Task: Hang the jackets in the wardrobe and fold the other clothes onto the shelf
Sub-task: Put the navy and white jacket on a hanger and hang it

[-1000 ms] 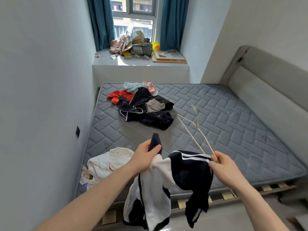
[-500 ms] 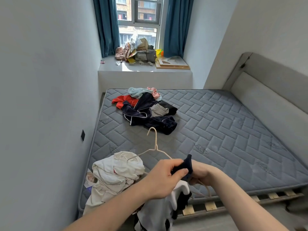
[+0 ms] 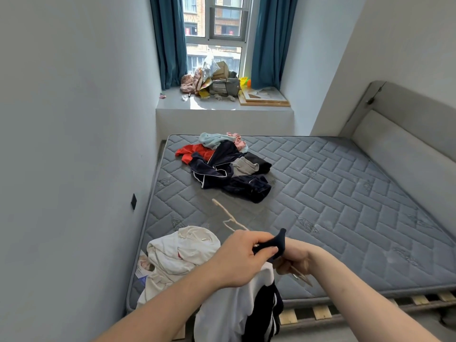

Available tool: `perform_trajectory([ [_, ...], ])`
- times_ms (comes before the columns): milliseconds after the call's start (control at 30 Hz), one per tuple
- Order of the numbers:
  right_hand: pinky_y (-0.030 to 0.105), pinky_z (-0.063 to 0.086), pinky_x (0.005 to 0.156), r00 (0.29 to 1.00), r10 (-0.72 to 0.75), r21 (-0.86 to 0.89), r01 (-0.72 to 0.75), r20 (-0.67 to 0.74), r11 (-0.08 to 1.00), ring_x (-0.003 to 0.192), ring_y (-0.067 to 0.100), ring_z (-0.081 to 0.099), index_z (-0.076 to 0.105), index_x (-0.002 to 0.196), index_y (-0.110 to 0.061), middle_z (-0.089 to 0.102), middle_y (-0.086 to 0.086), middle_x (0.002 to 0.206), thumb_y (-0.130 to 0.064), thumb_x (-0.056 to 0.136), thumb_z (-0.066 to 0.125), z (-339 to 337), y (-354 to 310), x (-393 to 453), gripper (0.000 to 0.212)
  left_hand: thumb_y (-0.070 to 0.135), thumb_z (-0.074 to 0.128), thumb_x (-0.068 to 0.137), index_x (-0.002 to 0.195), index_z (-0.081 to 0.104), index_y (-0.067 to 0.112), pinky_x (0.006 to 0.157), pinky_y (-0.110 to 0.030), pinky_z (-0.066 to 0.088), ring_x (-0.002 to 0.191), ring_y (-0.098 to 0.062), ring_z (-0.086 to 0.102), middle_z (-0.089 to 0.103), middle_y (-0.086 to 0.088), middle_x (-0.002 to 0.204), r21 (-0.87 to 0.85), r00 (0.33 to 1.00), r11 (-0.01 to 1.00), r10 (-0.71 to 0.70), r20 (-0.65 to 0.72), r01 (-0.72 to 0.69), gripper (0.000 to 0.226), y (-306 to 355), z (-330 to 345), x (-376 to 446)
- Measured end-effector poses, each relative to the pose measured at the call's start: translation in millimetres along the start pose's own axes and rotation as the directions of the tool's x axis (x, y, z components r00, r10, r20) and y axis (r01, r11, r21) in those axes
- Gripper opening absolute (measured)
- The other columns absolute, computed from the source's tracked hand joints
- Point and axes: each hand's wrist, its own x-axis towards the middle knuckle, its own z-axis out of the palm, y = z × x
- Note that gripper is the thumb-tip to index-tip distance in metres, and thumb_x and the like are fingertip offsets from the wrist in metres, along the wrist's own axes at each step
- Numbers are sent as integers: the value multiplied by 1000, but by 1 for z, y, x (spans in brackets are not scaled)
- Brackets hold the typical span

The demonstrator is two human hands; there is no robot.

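A navy and white jacket (image 3: 237,309) hangs down in front of me at the foot of the bed. My left hand (image 3: 239,257) grips its dark collar. My right hand (image 3: 294,256), partly hidden behind the collar, holds a thin beige hanger (image 3: 228,218) whose blurred hook points up and to the left. A cream white garment (image 3: 182,255) lies crumpled on the near left corner of the grey mattress (image 3: 333,206). Further back, a pile of mixed clothes (image 3: 227,166) in navy, red, grey and light blue sits on the mattress.
A white wall runs close along the left. The padded headboard (image 3: 407,134) stands on the right. The window sill (image 3: 222,102) behind the bed holds boxes, bags and a flat board. Bare wooden slats (image 3: 320,312) show under the mattress's near edge.
My hands came together: the right hand swung the hanger from the right over to the jacket's collar, and its hook now points left. The view tilted up.
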Motion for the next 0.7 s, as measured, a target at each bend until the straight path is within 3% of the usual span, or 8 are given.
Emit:
perform_trajectory([
  [100, 30, 20, 57, 979, -128, 21, 133, -158, 991, 61, 13, 36, 58, 82, -12, 47, 11, 78, -1, 93, 49, -2, -10, -1, 18, 30, 62, 99, 111, 72, 32, 76, -26, 51, 72, -1, 60, 68, 19, 86, 25, 999, 1000, 4, 45, -5, 16, 0, -3, 0],
  [167, 26, 26, 52, 941, -181, 38, 200, -286, 979, 54, 15, 40, 49, 71, -16, 45, 10, 71, 5, 86, 48, -5, -22, -4, 26, 35, 64, 97, 120, 68, 33, 74, -27, 49, 68, -5, 56, 68, 14, 96, 40, 994, 999, -32, 105, 28, 23, -5, -3, -5],
  [267, 25, 29, 49, 886, -254, -34, 262, -388, 964, 56, 16, 39, 40, 68, -24, 41, 5, 68, 7, 79, 43, -11, -37, -10, 33, 40, 72, 91, 132, 61, 38, 85, -28, 56, 97, -6, 69, 69, 15, 119, -12, 955, 989, -139, 263, 147, 43, -18, -6, -15],
  [334, 27, 29, 51, 863, -305, -77, 301, -403, 951, 60, 16, 37, 36, 66, -27, 37, 2, 68, 5, 76, 43, -13, -46, -15, 34, 38, 74, 88, 126, 63, 42, 73, -24, 58, 95, -1, 70, 68, 20, 121, -95, 917, 961, -213, 336, 258, 41, -27, -13, -19],
  [434, 28, 19, 49, 831, -369, -98, 362, -415, 927, 56, 12, 29, 33, 64, -27, 31, -2, 67, -3, 66, 45, -11, -59, -26, 27, 25, 71, 89, 117, 68, 32, 78, -35, 61, 85, -11, 67, 72, 18, 116, -131, 930, 936, -291, 225, 325, 29, -47, -30, -17],
  [534, 41, 10, 64, 813, -433, -92, 433, -390, 897, 63, 14, 23, 32, 66, -28, 27, 0, 70, -6, 58, 44, -7, -71, -38, 26, 21, 70, 88, 111, 70, 30, 86, -46, 60, 90, -27, 70, 75, 8, 111, -90, 909, 906, -416, -1, 415, 25, -68, -48, -7],
  [601, 42, 9, 66, 802, -472, -123, 461, -367, 879, 65, 15, 21, 31, 69, -27, 27, 1, 71, -6, 57, 43, -4, -79, -47, 27, 19, 70, 89, 115, 67, 30, 91, -45, 59, 94, -24, 71, 71, 8, 118, -76, 889, 894, -448, -98, 442, 28, -79, -55, 2],
  [701, 35, 11, 58, 795, -516, -183, 483, -319, 857, 62, 13, 20, 32, 72, -25, 26, -1, 69, -6, 57, 42, -1, -87, -60, 27, 19, 72, 88, 132, 57, 29, 96, -34, 55, 104, -11, 67, 58, 14, 136, -64, 898, 903, -430, -94, 425, 48, -85, -52, 13],
])
